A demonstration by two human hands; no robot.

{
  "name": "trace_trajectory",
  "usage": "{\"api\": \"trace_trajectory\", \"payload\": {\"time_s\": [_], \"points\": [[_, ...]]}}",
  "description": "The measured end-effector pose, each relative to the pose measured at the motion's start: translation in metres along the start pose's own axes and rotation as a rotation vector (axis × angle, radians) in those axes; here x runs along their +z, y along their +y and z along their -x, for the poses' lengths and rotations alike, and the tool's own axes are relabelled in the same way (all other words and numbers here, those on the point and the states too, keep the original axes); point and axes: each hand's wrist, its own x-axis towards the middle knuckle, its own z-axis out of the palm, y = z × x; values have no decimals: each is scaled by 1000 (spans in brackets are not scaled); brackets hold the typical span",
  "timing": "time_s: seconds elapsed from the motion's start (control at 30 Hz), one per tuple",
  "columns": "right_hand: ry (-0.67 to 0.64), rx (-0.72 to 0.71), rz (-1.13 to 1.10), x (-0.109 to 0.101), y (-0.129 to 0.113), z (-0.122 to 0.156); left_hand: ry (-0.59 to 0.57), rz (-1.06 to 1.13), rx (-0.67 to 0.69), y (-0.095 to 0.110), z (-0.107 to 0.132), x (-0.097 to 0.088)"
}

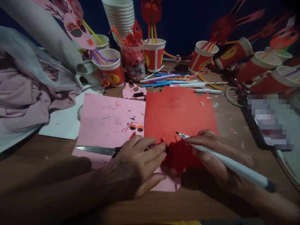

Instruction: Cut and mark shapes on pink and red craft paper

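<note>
In my right hand [217, 156] is a white marker pen [225, 161], its dark tip pointing left just over the red paper [182, 109]. A short dark stroke shows on the paper near the tip. My left hand [140, 159] lies flat with fingers stretched across the edges of the red paper and the pink paper [100, 115]. Scissors [96, 150] stick out to the left from beneath it, their handles mostly hidden. Just above the left fingers are small cut-out eyes [136, 128] in black and orange. A black pen cap [138, 94] sits on a pink scrap.
Behind the papers lie several coloured pens and sticks [173, 82]. Paper cups [154, 56] with paper puppets line the back. A clear cup of red scraps [134, 62], a white mug [87, 73] and crumpled cloth [25, 100] are left. A phone [269, 122] with a cable lies right.
</note>
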Motion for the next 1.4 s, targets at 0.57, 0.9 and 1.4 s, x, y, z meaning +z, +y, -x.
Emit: {"api": "trace_trajectory", "payload": {"time_s": [0.57, 0.9, 1.4], "points": [[24, 144, 62, 16, -7, -3, -40, -1, 21, -4, -3, 0], [3, 197, -38, 20, -3, 0, -18, 29, 8, -2, -4, 2], [-65, 181, -13, 21, 0, 3, 27, 53, -27, 0, -5, 4]]}}
